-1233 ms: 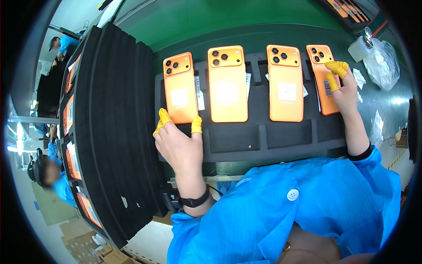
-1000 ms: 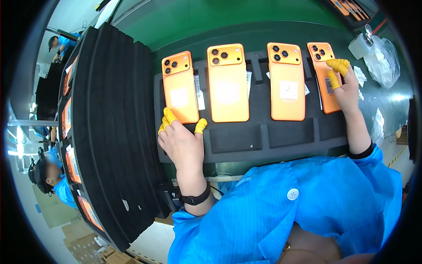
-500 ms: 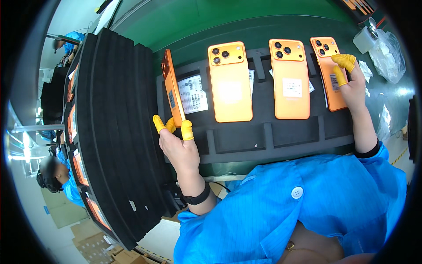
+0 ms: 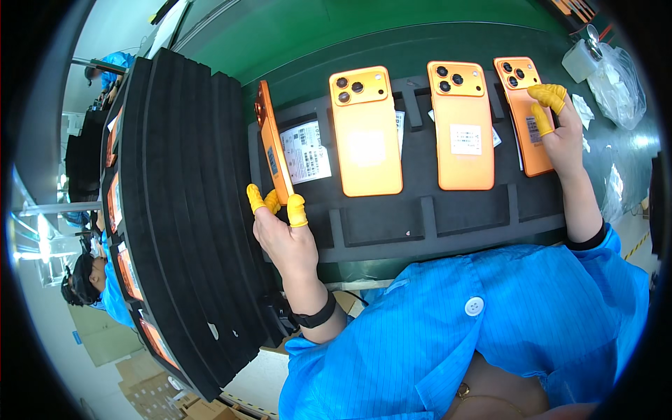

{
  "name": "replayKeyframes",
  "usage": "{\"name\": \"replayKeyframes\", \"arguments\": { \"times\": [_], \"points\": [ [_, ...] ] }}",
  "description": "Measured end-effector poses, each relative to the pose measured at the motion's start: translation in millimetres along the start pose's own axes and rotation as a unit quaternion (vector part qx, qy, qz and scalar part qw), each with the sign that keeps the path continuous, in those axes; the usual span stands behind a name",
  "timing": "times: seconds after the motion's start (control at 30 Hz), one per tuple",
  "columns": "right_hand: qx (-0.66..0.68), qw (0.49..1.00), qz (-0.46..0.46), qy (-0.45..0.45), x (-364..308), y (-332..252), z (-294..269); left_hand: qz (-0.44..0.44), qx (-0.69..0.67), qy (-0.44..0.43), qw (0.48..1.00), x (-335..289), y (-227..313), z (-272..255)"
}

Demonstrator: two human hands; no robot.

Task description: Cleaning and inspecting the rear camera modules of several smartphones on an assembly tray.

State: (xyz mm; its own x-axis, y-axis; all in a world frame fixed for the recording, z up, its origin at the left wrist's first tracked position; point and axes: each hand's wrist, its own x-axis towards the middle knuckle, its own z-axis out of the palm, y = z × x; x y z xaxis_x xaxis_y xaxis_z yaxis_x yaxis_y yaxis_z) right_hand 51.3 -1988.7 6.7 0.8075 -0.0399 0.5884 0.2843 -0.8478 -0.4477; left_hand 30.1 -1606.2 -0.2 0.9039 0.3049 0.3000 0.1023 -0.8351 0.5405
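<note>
On the left, an orange smartphone [image 4: 274, 143] stands tilted nearly on its long edge. My left hand [image 4: 283, 234] grips its lower end, thumb on one side and fingers on the other, with yellow finger cots on the tips. At the far right, my right hand [image 4: 562, 133] lies over the edge of another orange smartphone [image 4: 530, 154], its cot-covered thumb and fingers apart against the back. Between them, a second-from-left orange phone [image 4: 367, 157] and a third orange phone [image 4: 465, 168] lie camera side up across a black foam tray [image 4: 392, 248].
A tall stack of black foam trays [image 4: 189, 231] rises at my left, with orange phones along its outer side. White printed labels [image 4: 305, 152] show in the tray. A clear plastic bag [image 4: 619, 91] and a white container [image 4: 581, 63] are at the back right. Other people in blue work at far left.
The left phone and my left hand have shifted very slightly down in view. My right hand stays on the rightmost phone.
</note>
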Motion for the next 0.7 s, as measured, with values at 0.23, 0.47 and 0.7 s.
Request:
{"name": "replayKeyframes", "arguments": {
  "times": [0.23,0.47,0.7],
  "points": [
    [-0.004,1.0,0.001,-0.001,0,0,-1,-0.021,0.016,-0.018,0.999,1,3,0],
    [0.0,1.0,-0.004,-0.002,2,0,-1,-0.042,0.007,-0.01,0.999,1,12,-2],
    [0.0,1.0,0.001,-0.004,2,-2,0,0.069,0.118,0.098,0.986,-1,18,4]
  ]
}}
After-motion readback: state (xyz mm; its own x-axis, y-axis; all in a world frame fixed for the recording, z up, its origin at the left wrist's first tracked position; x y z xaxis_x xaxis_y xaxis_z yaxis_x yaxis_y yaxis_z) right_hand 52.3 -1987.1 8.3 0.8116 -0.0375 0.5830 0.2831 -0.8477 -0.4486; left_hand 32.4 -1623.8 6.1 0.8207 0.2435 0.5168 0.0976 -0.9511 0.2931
